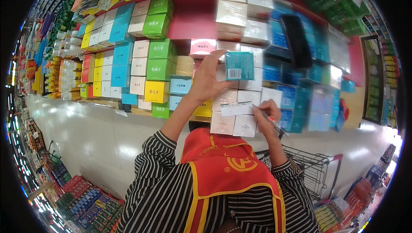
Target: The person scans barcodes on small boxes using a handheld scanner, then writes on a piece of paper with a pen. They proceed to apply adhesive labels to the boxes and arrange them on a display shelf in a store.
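Between the thumb and fingers of my left hand (pixel 207 78) is a small teal box (pixel 239 65), its barcode and printed side facing up. My right hand (pixel 267 116) grips a pen (pixel 272 122), its tip at the upper right of a white paper slip (pixel 236 109) that bears a line of handwriting. The slip lies over white and pale pink cartons (pixel 222 124) stacked near my red apron. A black phone (pixel 296 41) rests on the blue boxes to the right of the teal box.
Stacks of green (pixel 160 47), yellow (pixel 156 91) and light blue boxes (pixel 122 55) stand at the left. Blue and teal cartons (pixel 297 104) are on the right. Below them, a wire shopping cart (pixel 305 165) stands on the tiled floor, right of my body. Tubs line the top edge.
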Demonstrator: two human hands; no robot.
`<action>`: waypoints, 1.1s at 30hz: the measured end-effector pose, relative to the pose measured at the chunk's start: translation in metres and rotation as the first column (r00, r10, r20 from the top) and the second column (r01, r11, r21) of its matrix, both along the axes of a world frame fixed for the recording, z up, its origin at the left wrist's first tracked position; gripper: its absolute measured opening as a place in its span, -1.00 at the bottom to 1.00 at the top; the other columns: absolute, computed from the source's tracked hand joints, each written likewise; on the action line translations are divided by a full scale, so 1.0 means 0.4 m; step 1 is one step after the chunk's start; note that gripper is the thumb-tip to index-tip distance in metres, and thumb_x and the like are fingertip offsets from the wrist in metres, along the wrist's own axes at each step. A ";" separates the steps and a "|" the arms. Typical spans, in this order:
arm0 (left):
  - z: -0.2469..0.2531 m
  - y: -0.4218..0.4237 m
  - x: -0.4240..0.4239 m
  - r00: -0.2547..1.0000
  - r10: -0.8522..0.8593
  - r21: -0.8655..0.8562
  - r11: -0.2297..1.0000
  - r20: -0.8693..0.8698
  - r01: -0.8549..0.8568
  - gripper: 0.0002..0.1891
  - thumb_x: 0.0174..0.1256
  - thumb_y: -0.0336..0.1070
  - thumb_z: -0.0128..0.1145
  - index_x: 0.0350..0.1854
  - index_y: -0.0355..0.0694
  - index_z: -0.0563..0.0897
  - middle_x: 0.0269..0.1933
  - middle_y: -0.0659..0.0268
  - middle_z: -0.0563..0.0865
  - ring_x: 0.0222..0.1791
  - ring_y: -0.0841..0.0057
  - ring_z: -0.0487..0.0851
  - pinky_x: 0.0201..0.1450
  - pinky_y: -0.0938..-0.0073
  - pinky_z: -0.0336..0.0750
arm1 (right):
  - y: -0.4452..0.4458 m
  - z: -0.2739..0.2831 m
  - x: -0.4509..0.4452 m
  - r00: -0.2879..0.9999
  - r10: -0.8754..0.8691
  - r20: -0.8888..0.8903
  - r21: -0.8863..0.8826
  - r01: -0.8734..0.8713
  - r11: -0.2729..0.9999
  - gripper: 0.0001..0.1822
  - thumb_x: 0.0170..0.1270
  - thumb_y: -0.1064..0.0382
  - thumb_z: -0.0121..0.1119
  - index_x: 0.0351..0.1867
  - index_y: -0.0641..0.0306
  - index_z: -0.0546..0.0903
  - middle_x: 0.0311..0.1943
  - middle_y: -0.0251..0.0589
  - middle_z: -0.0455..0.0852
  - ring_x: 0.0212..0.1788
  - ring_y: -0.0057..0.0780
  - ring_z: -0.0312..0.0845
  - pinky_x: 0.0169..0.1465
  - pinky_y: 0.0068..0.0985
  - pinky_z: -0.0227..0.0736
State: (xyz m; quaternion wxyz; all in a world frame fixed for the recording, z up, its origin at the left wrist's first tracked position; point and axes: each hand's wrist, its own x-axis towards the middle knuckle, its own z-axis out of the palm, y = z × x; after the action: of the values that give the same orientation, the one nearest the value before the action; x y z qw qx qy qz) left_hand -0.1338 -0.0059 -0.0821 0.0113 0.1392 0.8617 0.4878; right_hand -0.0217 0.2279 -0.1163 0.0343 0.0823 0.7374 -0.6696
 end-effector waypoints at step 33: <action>-0.057 -0.014 0.380 0.932 -0.337 -0.524 0.822 -0.132 0.223 -0.38 0.04 -0.20 0.32 0.21 -0.32 0.55 0.38 0.34 0.48 -0.35 0.48 0.43 -0.32 0.55 0.47 | -0.083 0.029 -0.009 0.936 0.337 -0.103 0.330 -0.287 0.899 -0.79 0.17 0.33 0.37 -0.50 0.28 0.55 -0.65 -0.35 0.57 -0.61 -0.73 0.37 -0.51 -0.65 0.28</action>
State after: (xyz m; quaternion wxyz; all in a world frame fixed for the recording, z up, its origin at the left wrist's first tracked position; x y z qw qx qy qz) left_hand 0.0182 -0.0114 -0.1049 0.0241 0.3101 0.9242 0.2218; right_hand -0.0255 0.1946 -0.1048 0.0698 -0.0862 0.8371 -0.5357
